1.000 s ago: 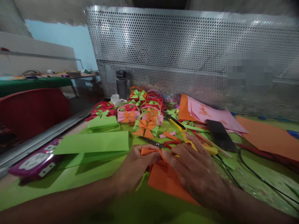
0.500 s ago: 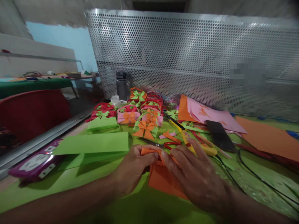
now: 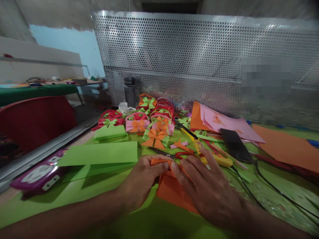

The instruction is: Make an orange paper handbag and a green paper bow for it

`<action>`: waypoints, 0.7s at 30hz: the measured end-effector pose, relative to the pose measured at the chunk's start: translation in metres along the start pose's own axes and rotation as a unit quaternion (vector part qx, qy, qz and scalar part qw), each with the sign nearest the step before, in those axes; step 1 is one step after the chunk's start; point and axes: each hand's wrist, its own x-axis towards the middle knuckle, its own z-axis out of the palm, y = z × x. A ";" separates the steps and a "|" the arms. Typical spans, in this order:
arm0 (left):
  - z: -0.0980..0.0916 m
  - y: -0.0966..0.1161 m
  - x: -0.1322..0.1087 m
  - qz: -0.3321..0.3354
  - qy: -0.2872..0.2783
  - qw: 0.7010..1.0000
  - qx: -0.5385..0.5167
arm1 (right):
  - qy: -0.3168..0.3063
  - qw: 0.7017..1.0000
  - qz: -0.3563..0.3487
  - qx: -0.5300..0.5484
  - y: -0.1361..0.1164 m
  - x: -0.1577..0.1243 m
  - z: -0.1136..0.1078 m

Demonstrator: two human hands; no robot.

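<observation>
Just on the near side of the red-handled scissors (image 3: 171, 155), two hands are working on folded orange paper (image 3: 160, 161). The left hand (image 3: 142, 179) is pinching its left end between thumb and curled fingers; the right hand (image 3: 206, 182) is seemingly pinching its right part, the thumb pressing from the near side and the outer fingers fanning out. An orange flap (image 3: 173, 192) is hanging lower, farther from the scissors — whether it is joining the piece above, I cannot tell.

The step looks like creasing a narrow fold. For a clean line, the left pinch should be holding the edges level while the right thumb is pressing evenly along the crease, not tugging. The spread fingers are sitting close to the yellow corded tool (image 3: 198, 146) right of the scissors — keeping them off it seems wise.
</observation>
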 end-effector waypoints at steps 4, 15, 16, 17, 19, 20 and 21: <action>0.000 -0.002 0.000 0.000 0.015 1.000 -0.015 | -0.014 1.000 -0.006 -0.005 -0.001 0.000 0.001; 0.001 -0.001 -0.001 0.002 0.032 0.999 -0.037 | -0.021 0.999 0.016 0.021 -0.001 0.000 0.003; 0.001 -0.001 -0.001 0.003 0.029 0.999 -0.041 | -0.025 0.999 0.015 0.025 -0.001 -0.001 0.004; 0.000 -0.002 -0.001 0.003 0.024 0.999 -0.044 | -0.026 0.999 0.015 0.029 -0.001 -0.001 0.005; 0.000 -0.002 -0.001 0.001 0.013 0.999 -0.048 | -0.023 0.999 0.014 0.032 -0.001 -0.003 0.008; 0.001 -0.002 -0.001 0.000 0.005 0.999 -0.048 | -0.021 0.999 0.014 0.032 -0.001 -0.003 0.010; 0.001 -0.002 -0.001 -0.001 -0.001 0.999 -0.048 | -0.019 0.999 0.014 0.031 -0.001 -0.004 0.011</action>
